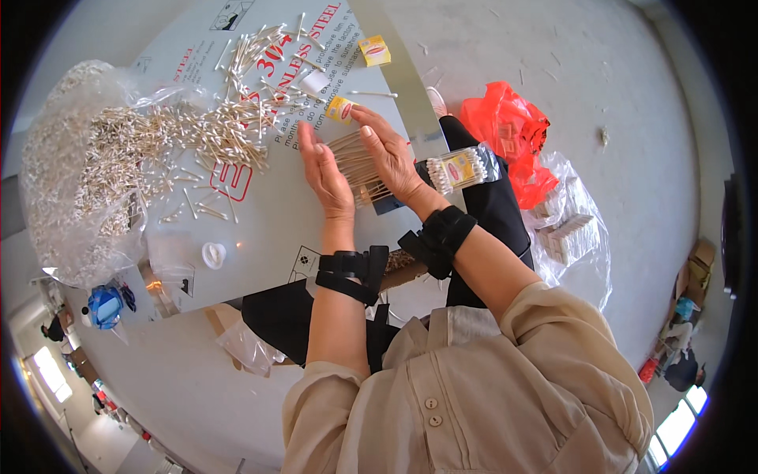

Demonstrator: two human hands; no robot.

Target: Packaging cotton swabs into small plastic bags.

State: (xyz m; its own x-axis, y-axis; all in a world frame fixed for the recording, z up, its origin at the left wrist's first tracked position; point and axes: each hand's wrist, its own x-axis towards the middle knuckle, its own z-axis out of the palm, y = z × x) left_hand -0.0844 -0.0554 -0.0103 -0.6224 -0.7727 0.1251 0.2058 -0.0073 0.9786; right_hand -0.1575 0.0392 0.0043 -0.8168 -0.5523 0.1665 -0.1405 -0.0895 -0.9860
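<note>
A layer of wooden-stick cotton swabs (359, 166) lies between my two hands above the table's right edge. My left hand (328, 178) presses along their left side with its fingers stretched out. From the right, my right hand (388, 158) bears on the same swabs, its fingers straight and slanting across them. Beyond my fingertips is a small yellow card (339, 109). Close to my right wrist, a clear packet of cotton swabs (458, 170) with a yellow label rests near my leg. The lower ends of the swabs are partly hidden by my hands.
A large clear bag (59, 174) spills a heap of loose swabs (229, 134) over the metal-sheet table (268, 213). Another yellow card (375, 51) and a round white lid (213, 254) lie there. Red (505, 130) and clear bags (580, 265) stand at the right.
</note>
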